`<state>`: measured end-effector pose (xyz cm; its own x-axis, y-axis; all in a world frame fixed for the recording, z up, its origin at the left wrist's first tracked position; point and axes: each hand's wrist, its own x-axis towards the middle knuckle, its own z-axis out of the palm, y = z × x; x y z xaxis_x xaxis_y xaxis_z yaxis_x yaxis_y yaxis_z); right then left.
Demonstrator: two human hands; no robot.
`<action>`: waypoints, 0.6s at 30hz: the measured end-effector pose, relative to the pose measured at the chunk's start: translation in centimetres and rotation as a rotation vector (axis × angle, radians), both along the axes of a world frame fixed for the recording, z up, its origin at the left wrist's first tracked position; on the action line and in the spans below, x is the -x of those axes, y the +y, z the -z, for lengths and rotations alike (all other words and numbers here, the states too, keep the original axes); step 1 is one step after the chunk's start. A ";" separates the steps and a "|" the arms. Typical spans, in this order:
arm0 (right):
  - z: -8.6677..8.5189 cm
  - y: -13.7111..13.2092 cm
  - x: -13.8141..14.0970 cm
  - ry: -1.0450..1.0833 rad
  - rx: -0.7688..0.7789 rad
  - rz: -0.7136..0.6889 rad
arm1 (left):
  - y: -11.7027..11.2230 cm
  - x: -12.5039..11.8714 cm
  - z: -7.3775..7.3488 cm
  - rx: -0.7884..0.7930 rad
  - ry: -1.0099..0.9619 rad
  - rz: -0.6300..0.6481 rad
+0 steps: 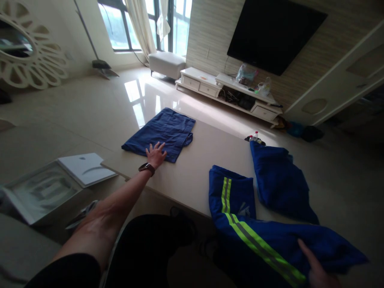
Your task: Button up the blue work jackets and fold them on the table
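Observation:
My left hand point(156, 155), with a watch on the wrist, lies with fingers spread on a folded navy blue garment point(163, 130) at the table's far left end. At the lower right, my right hand point(319, 272) is on a bright blue work jacket point(270, 236) with yellow-green and grey reflective stripes. One finger lies along the cloth; the others are largely hidden, and the cloth seems gripped. Part of this jacket rests on the table, and part hangs over the near edge. Beside it, another blue garment point(279, 180) drapes over the right end.
The pale table point(183, 182) stands before my knees. An open white box point(45, 192) is at left. Beyond are a low white TV cabinet point(207, 82), a grey ottoman point(167, 64) and a wall TV point(274, 32). A red-capped bottle point(255, 136) shows past the table.

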<state>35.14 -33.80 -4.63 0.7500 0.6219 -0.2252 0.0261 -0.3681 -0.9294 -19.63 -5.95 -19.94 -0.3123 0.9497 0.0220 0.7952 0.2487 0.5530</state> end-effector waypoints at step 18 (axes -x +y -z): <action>-6.7 -6.2 10.4 0.869 -0.289 -0.351 | -35.4 -30.0 -18.2 -0.190 -0.703 0.532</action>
